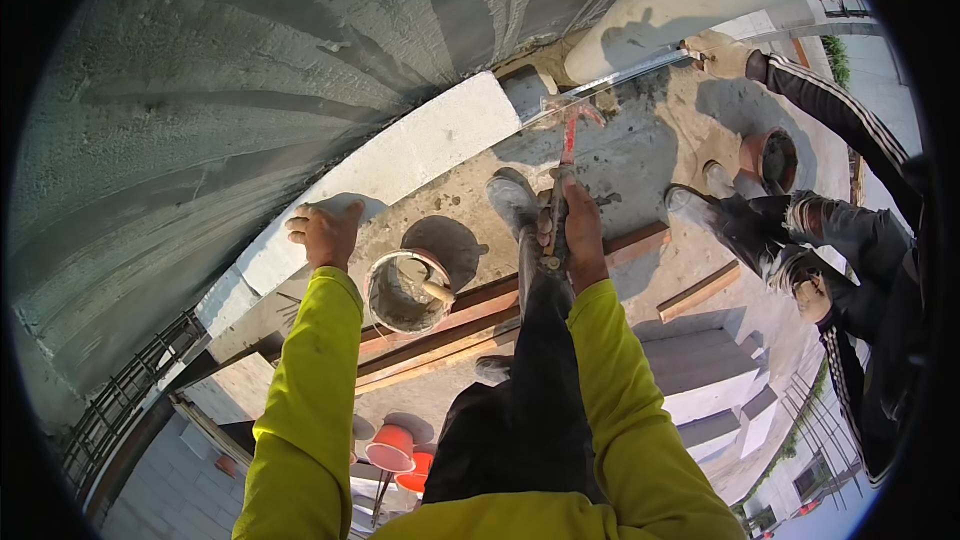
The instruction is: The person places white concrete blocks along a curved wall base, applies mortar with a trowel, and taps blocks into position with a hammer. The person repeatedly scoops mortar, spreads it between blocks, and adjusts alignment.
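Note:
My right hand (pixel 582 235) is wrapped round the dark handle of a hammer (pixel 570 135), whose red neck and head point away from me. The hammer head is beside the near end of a long metal straightedge (pixel 630 71); whether they touch I cannot tell. My left hand (pixel 328 236) rests on the white block course (pixel 420 147) at the wall's foot, thumb and fingers apart. Just right of that hand stands a bucket of grey mortar (pixel 388 292) with a wooden-handled trowel (pixel 434 290) in it. A co-worker's gloved hand (pixel 720 54) holds the straightedge's far end.
A grey rendered wall (pixel 260 70) rises at the left. Timber beams (pixel 480 317) lie behind the mortar bucket. The co-worker's legs (pixel 770 225) and another bucket (pixel 770 160) are at the right. White blocks (pixel 700 365) and red buckets (pixel 391 448) are nearer me.

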Tool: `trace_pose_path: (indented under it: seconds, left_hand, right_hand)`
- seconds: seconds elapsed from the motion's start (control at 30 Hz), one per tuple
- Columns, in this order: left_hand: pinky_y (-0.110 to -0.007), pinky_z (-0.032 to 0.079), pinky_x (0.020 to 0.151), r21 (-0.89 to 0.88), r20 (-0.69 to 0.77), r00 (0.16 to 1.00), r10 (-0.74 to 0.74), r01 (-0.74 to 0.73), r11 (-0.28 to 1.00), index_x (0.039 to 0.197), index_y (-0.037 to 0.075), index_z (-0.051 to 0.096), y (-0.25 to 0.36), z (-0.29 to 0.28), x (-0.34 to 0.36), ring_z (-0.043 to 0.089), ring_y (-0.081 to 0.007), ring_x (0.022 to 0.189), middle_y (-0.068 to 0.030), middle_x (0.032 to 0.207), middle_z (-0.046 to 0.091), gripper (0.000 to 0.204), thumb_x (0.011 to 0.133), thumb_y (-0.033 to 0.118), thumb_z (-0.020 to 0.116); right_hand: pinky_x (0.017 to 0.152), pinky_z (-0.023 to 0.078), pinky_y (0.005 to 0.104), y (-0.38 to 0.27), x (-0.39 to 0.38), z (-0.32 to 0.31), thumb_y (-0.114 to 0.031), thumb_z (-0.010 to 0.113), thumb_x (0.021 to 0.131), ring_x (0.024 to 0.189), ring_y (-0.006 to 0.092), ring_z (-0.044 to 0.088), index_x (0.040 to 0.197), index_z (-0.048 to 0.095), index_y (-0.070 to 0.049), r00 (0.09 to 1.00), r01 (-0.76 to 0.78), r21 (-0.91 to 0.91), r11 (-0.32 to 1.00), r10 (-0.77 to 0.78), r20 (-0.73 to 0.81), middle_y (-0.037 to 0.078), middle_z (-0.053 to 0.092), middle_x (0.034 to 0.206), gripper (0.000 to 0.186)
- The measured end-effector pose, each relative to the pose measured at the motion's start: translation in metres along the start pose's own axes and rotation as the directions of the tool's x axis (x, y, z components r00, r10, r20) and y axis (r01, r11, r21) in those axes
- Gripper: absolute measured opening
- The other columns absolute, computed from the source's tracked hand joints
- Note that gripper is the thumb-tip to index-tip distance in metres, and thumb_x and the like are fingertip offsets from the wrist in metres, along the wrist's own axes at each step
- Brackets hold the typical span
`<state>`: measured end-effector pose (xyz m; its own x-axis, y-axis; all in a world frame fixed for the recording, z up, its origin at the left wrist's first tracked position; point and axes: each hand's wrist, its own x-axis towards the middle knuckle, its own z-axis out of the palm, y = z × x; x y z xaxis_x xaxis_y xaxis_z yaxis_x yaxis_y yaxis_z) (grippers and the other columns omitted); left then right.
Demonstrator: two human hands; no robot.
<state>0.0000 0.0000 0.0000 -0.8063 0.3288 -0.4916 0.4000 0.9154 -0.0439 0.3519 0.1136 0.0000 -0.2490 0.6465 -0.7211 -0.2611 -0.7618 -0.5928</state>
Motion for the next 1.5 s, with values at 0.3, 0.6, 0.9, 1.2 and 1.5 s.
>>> trace_pose_path:
  seconds: [0.3, 0.6, 0.9, 1.2, 1.5]
  left_hand:
    - [-0.057, 0.028, 0.116, 0.059, -0.089, 0.994, 0.056, -0.051, 0.997, 0.140, -0.028, 0.025, 0.002, 0.001, -0.001, 0.030, -0.0617, 0.138, -0.0522, 0.143, 0.028, 0.120, 0.073, 0.058, 0.076]
    - [-0.056, 0.027, 0.116, 0.042, -0.071, 0.996, 0.060, -0.057, 0.997, 0.141, -0.028, 0.024, 0.004, -0.003, 0.001, 0.033, -0.0611, 0.136, -0.0510, 0.143, 0.029, 0.122, 0.072, 0.058, 0.078]
    - [-0.058, 0.023, 0.118, 0.002, -0.039, 0.999, 0.038, -0.038, 0.999, 0.143, -0.026, 0.021, 0.005, -0.005, 0.000, 0.029, -0.0622, 0.139, -0.0512, 0.146, 0.025, 0.122, 0.073, 0.057, 0.077]
    - [-0.058, 0.024, 0.118, 0.012, -0.041, 0.999, 0.018, -0.018, 1.000, 0.145, -0.023, 0.020, -0.007, 0.005, 0.016, 0.028, -0.0630, 0.139, -0.0497, 0.147, 0.024, 0.124, 0.072, 0.058, 0.078]
    - [-0.057, 0.023, 0.119, 0.046, 0.009, 1.000, 0.002, -0.003, 0.999, 0.146, -0.022, 0.020, -0.001, -0.005, 0.011, 0.022, -0.0622, 0.143, -0.0497, 0.150, 0.019, 0.121, 0.074, 0.057, 0.076]
  right_hand:
    - [0.041, 0.045, 0.0291, -0.010, 0.015, 0.001, -0.039, 0.050, 0.105, 0.048, 0.0134, 0.054, 0.109, 0.060, -0.008, 0.976, 0.088, -0.037, 0.995, -0.093, -0.195, 0.003, 0.057, 0.067, 0.033]
    - [0.042, 0.045, 0.0293, 0.004, 0.034, 0.017, -0.029, 0.054, 0.105, 0.050, 0.0105, 0.054, 0.108, 0.062, -0.009, 0.972, 0.165, -0.047, 0.985, -0.171, -0.159, 0.000, 0.059, 0.074, 0.022]
    - [0.062, 0.044, 0.0223, -0.020, 0.039, 0.003, -0.026, 0.061, 0.103, 0.072, 0.0026, 0.051, 0.138, 0.056, -0.006, 0.986, 0.025, -0.130, 0.991, -0.046, -0.160, -0.006, 0.058, 0.082, 0.041]
    - [0.054, 0.046, 0.0262, -0.020, 0.050, -0.010, -0.027, 0.061, 0.101, 0.058, 0.0062, 0.053, 0.128, 0.059, -0.002, 0.990, 0.099, -0.208, 0.973, -0.118, -0.083, -0.001, 0.062, 0.074, 0.037]
    - [0.050, 0.050, 0.0325, -0.030, 0.054, -0.022, -0.028, 0.057, 0.102, 0.049, 0.0135, 0.057, 0.137, 0.054, -0.001, 0.980, 0.140, -0.248, 0.959, -0.170, -0.102, 0.007, 0.063, 0.073, 0.045]
